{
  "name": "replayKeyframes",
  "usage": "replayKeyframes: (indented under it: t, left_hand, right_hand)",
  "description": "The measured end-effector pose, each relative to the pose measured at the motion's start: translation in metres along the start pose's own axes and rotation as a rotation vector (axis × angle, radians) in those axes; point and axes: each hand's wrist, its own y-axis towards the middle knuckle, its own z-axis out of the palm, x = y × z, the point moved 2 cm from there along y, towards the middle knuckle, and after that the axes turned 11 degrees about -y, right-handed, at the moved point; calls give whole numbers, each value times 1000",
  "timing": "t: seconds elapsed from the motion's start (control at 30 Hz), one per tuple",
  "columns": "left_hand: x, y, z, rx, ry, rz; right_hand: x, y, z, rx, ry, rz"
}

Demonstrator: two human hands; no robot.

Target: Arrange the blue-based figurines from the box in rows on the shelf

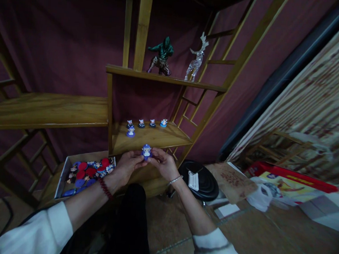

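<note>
A small purple figurine [146,151] on a round base is held upright between my two hands, just in front of the shelf edge. My left hand [128,164] pinches its left side, and my right hand [165,164] grips the right side. Behind it, on the wooden shelf [157,137], a similar purple figurine [131,131] stands at the left. A back row holds three dark-based figurines, one of them in the middle [141,123], and a blue-based figurine [163,123] at the right end. An open cardboard box [66,174] full of figurines with red, blue and purple bases lies to my left.
On the upper shelf stand a green warrior-like statue [162,57] and a clear deer statue [196,59]. A bare wooden shelf board [50,108] extends left. Right of my arm are a round black stool [209,183], a brown paper bag [231,180] and a white plastic bag [259,197].
</note>
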Motion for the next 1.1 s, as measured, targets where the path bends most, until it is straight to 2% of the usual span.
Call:
replayKeyframes:
  t: [0.2, 0.37, 0.73, 0.9, 1.07, 1.1]
  left_hand:
    - [-1, 7, 5, 2, 96, 1]
    - [-4, 10, 10, 45, 110, 55]
    - [-6, 17, 21, 3, 153, 132]
    - [-3, 33, 24, -9, 230, 207]
    - [-2, 54, 17, -34, 367, 322]
    - [-2, 57, 15, -42, 336, 307]
  right_hand:
    - [-2, 5, -3, -6, 18, 3]
    - [-9, 11, -2, -42, 17, 9]
    - [-23, 34, -9, -50, -99, -47]
    - [-28, 50, -12, -14, -109, -38]
    - [-26, 67, -9, 43, -58, -35]
    - [-26, 70, -9, 37, -61, -34]
